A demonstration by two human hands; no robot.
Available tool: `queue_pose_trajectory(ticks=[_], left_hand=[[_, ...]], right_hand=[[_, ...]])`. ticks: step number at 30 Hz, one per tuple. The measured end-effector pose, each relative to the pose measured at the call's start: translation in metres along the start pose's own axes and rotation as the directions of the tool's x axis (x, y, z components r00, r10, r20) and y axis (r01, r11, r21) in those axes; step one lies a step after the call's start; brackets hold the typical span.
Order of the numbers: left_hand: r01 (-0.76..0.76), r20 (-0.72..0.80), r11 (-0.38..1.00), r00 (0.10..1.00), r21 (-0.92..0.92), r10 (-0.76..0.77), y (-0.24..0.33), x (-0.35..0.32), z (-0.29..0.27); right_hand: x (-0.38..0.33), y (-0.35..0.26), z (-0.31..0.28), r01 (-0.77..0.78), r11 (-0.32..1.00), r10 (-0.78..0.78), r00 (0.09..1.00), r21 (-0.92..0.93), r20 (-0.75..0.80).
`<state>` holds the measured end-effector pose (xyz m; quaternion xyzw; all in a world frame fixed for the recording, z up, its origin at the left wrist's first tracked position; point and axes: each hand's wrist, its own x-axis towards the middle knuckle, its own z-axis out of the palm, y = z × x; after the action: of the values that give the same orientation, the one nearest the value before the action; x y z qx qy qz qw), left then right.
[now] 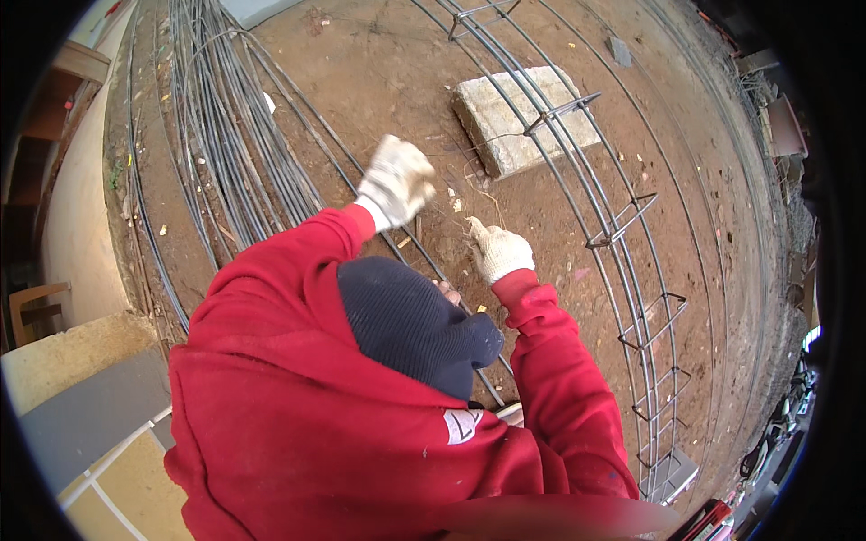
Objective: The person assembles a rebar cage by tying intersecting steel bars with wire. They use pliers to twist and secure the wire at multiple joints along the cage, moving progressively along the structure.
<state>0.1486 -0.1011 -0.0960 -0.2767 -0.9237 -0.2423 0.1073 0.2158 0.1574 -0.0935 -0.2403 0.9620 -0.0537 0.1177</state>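
Two gloved hands, left hand (pixel 397 180) and right hand (pixel 499 251), one concrete block (pixel 519 117).

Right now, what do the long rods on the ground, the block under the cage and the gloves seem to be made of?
The rods look like bare steel: thin, dark grey, dull, slightly bent. The block looks like concrete or stone: pale grey, rough, chipped at the edges. The gloves on the left hand and right hand seem to be knitted cotton: off-white, soft, with ribbed cuffs, a little soiled.
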Motion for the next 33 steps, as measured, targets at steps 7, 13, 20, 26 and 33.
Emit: queue_pose_trajectory(ticks=[7,13,20,26,33], left_hand=[[0.570,-0.067,0.797,0.820,0.201,-0.569,-0.111,0.028,-0.031],[0.276,0.487,0.901,0.768,0.334,-0.416,-0.116,0.058,-0.038],[0.394,0.321,0.883,0.827,0.254,-0.462,-0.117,0.018,-0.027],[0.284,0.184,0.951,0.935,0.126,-0.303,-0.120,-0.019,-0.069],[-0.208,0.247,0.973,0.953,0.102,0.178,-0.055,-0.005,-0.055]], right_hand=[[0.005,0.012,-0.008,0.108,0.991,-0.116,0.987,-0.075,-0.112],[0.027,-0.012,-0.047,0.074,0.993,-0.026,0.902,0.094,-0.432],[0.093,-0.019,-0.116,0.056,0.936,-0.027,0.996,-0.347,0.089],[0.050,-0.063,-0.069,0.264,0.964,-0.267,0.961,-0.043,-0.073],[-0.054,-0.009,-0.007,0.107,0.989,-0.102,0.994,0.104,-0.047]])
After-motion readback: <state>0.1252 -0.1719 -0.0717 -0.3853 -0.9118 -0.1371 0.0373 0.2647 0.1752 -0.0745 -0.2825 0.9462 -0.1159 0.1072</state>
